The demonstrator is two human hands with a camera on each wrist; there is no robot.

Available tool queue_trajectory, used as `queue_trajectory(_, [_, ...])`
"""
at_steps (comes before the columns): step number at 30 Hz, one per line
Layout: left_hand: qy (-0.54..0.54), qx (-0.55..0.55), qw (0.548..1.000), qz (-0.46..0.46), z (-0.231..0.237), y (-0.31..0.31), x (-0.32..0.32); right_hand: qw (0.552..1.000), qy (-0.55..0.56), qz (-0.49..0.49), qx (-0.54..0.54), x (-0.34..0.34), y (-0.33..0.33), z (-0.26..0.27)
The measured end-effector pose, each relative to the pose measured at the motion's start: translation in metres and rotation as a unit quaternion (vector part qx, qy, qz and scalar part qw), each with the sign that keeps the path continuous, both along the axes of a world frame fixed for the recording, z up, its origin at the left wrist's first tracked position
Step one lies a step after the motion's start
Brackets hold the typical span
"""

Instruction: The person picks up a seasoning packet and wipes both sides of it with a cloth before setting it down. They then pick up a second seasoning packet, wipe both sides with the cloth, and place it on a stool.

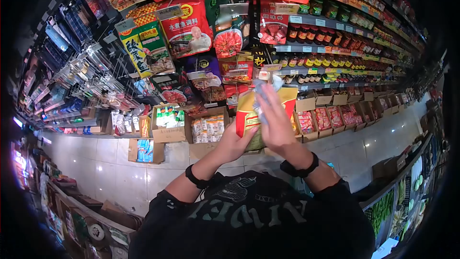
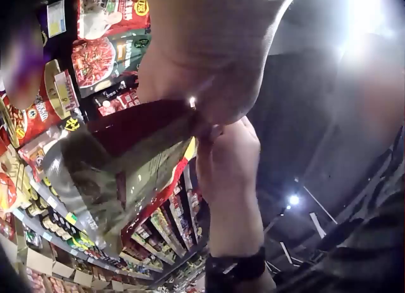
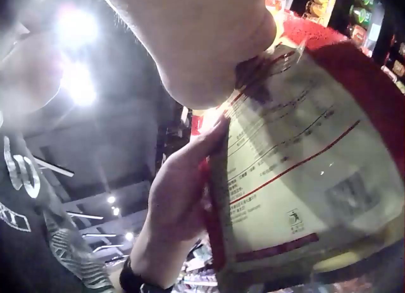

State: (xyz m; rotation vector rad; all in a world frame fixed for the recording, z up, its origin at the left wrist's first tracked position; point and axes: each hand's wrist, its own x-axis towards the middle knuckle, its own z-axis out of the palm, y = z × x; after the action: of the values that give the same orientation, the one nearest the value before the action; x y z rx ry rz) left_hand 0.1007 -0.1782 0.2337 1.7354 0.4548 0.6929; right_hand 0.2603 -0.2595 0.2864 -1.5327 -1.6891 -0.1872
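In the head view a red and yellow food pouch [image 1: 247, 103] is held up in front of the shelves. My left hand [image 1: 234, 143] grips its lower left edge, thumb on the near face. My right hand [image 1: 277, 122] lies across the pouch's right side with its fingers straight and pointing up, blurred by motion. A printed panel with red lines on the pouch [image 3: 297, 160] shows in the right wrist view, where the left hand [image 3: 177, 192] holds its edge. From the left wrist, the pouch [image 2: 126, 160] overlaps the right hand's fingers and partly hides them.
Hanging seasoning pouches [image 1: 187, 29] fill the rack ahead. Jars stand on the shelves [image 1: 330, 33] at right. Low cardboard boxes of packets [image 1: 209, 128] line the rack's foot, with one box [image 1: 146, 151] out on the tiled floor [image 1: 110, 177]. Vegetable shelves [image 1: 383, 211] stand behind at right.
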Motion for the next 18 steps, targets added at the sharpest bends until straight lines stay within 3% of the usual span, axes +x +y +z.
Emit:
queue_trajectory(1, [0.025, 0.015, 1.000, -0.002, -0.001, 0.000, 0.004, 0.998, -0.017, 0.056, 0.009, -0.008, -0.003, -0.001])
queue_trajectory(3, [-0.032, 0.105, 0.994, -0.007, -0.007, -0.006, 0.009, 0.985, -0.053, 0.165, 0.028, -0.026, -0.008, 0.003])
queue_trajectory(5, [-0.061, 0.221, 0.973, 0.039, -0.013, -0.007, 0.013, 0.988, -0.086, 0.131, 0.006, -0.024, -0.012, 0.011])
queue_trajectory(6, [-0.027, 0.098, 0.994, -0.034, -0.007, -0.006, 0.005, 0.990, -0.092, 0.108, 0.006, -0.015, -0.011, 0.013])
queue_trajectory(9, [-0.042, -0.065, 0.997, 0.026, 0.010, -0.017, 0.005, 0.998, -0.052, 0.023, 0.026, 0.012, -0.008, 0.000])
queue_trajectory(12, [-0.006, -0.007, 0.999, 0.033, 0.013, -0.016, 0.003, 1.000, -0.008, -0.021, 0.016, 0.025, -0.003, -0.001])
queue_trajectory(13, [0.017, 0.003, 0.999, 0.034, 0.010, -0.016, 0.003, 0.999, -0.014, 0.031, 0.036, 0.016, 0.000, -0.002])
queue_trajectory(15, [-0.045, 0.096, 0.993, 0.044, 0.003, -0.015, 0.002, 0.988, -0.025, 0.130, 0.077, -0.014, 0.005, -0.001])
queue_trajectory(16, [-0.076, 0.142, 0.986, 0.049, -0.003, -0.013, 0.001, 0.984, -0.042, 0.168, 0.042, -0.026, 0.003, 0.008])
queue_trajectory(18, [-0.050, 0.037, 0.997, 0.053, -0.023, -0.005, -0.014, 0.987, -0.067, 0.141, 0.044, -0.030, 0.010, 0.008])
